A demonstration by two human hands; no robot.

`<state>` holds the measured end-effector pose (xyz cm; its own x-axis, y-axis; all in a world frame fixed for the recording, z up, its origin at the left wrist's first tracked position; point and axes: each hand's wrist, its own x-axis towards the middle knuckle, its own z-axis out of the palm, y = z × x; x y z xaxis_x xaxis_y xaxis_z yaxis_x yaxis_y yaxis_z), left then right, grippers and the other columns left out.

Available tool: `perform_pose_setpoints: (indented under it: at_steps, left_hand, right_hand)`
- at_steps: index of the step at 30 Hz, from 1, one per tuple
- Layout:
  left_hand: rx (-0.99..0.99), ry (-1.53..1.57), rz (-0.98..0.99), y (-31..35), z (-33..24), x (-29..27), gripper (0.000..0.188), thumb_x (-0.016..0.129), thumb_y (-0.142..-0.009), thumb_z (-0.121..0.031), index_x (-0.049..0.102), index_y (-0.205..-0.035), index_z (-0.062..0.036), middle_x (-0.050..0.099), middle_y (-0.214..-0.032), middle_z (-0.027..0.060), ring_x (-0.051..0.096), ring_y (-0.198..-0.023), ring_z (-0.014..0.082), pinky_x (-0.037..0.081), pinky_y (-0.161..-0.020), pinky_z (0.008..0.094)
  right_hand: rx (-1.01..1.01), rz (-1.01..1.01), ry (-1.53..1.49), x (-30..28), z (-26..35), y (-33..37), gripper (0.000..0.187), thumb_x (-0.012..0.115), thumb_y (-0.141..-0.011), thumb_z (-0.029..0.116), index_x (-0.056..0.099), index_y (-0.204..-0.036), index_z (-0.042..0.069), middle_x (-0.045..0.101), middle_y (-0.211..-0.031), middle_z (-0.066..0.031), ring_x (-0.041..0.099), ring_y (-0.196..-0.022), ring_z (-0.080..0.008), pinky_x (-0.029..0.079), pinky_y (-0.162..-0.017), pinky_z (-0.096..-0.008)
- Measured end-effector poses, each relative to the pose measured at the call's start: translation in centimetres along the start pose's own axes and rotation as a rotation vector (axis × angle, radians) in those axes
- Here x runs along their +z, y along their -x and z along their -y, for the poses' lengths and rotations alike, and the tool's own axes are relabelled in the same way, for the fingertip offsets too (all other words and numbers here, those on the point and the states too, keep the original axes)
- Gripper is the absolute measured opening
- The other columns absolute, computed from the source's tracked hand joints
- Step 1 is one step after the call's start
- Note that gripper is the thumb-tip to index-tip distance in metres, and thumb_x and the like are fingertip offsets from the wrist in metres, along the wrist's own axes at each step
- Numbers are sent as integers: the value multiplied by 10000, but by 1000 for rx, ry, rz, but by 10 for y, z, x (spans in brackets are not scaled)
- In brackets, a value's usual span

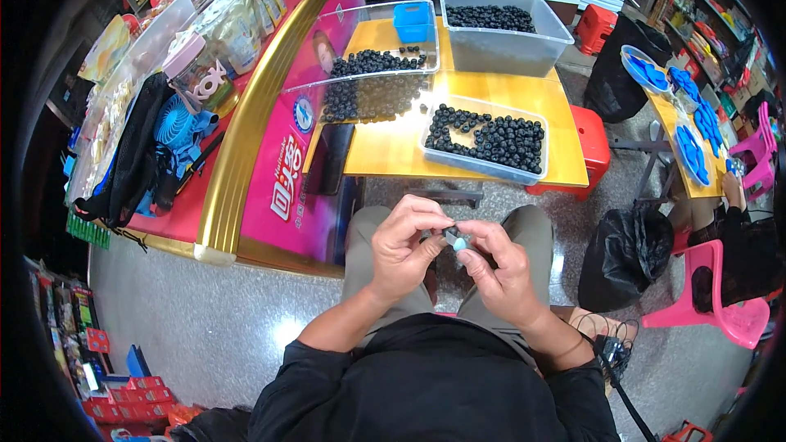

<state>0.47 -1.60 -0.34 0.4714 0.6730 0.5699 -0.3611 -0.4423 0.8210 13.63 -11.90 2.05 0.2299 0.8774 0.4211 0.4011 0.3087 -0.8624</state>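
My hands meet above my lap, in front of the yellow table. Thumb and fingers of my left hand pinch a small dark round piece, partly hidden by the fingertips. Against it, my right hand pinches a small pale-blue piece between thumb and forefinger; its kind is too small to make out. Just beyond my hands, a shallow clear plastic box on the table holds many similar black round pieces.
The yellow table also carries a deep clear bin and a larger clear box, both with black pieces, and a blue basket. A pink counter stands left. At right are a red stool, black bag and another person's hand.
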Motion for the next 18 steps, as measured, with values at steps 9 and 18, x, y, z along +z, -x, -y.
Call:
perform_pose_setpoints:
  at_steps: [9,18]
  left_hand:
    - [95,-110,33,-3,1,-3,169,702,-773,6,666,-938,-2,583,-939,89,552,-837,150,446,-662,239]
    - [-8,40,57,3,-2,0,162,711,-772,15,655,-924,10,582,-945,96,555,-846,148,457,-706,255]
  right_hand:
    - [123,52,-99,-3,3,1,254,606,-857,-3,564,-1108,5,613,-804,-109,614,-635,-144,472,-576,-271]
    - [166,11,-274,-7,-8,2,193,562,-905,26,584,-1095,1,577,-727,-22,520,-594,-62,415,-532,-218]
